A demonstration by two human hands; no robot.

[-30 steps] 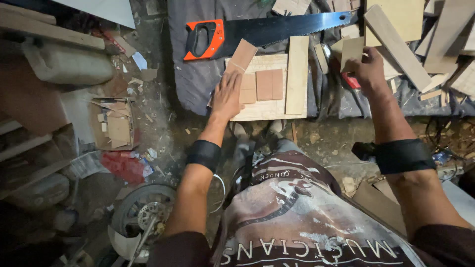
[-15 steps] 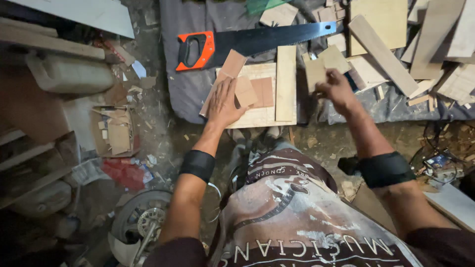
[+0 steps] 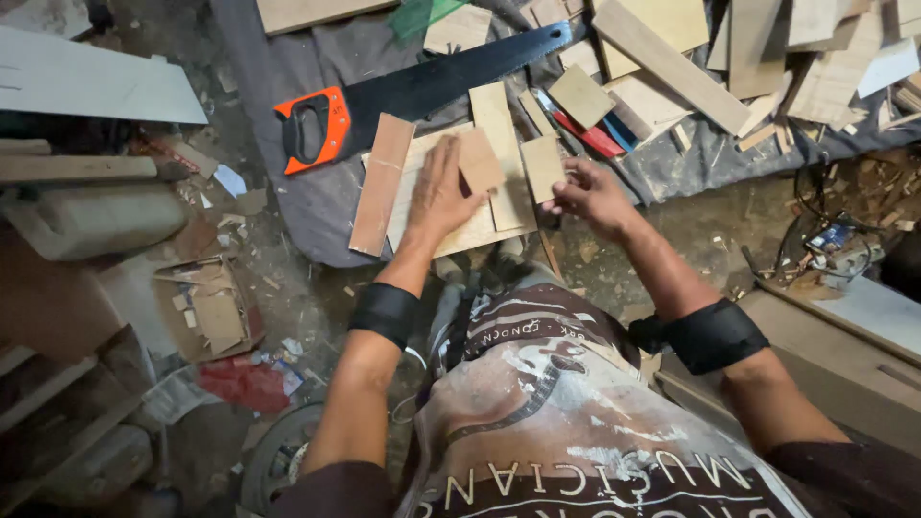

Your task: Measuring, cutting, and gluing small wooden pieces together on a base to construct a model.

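Pressing flat, left hand (image 3: pixel 439 197) is lying open on a small brown wooden square (image 3: pixel 479 160) atop the pale board (image 3: pixel 460 225); right hand (image 3: pixel 593 195) is pinching a wooden piece (image 3: pixel 543 168), handsaw (image 3: pixel 413 96) lying just beyond

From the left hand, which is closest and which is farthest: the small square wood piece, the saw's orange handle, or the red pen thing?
1. Small square wood piece: touching the left hand.
2. Orange saw handle: up and leftward.
3. Red pen-like tool: farther right, past the upright plank.

Grey cloth (image 3: pixel 317 206) under handsaw (image 3: pixel 422 91), wood offcuts (image 3: pixel 662 53).
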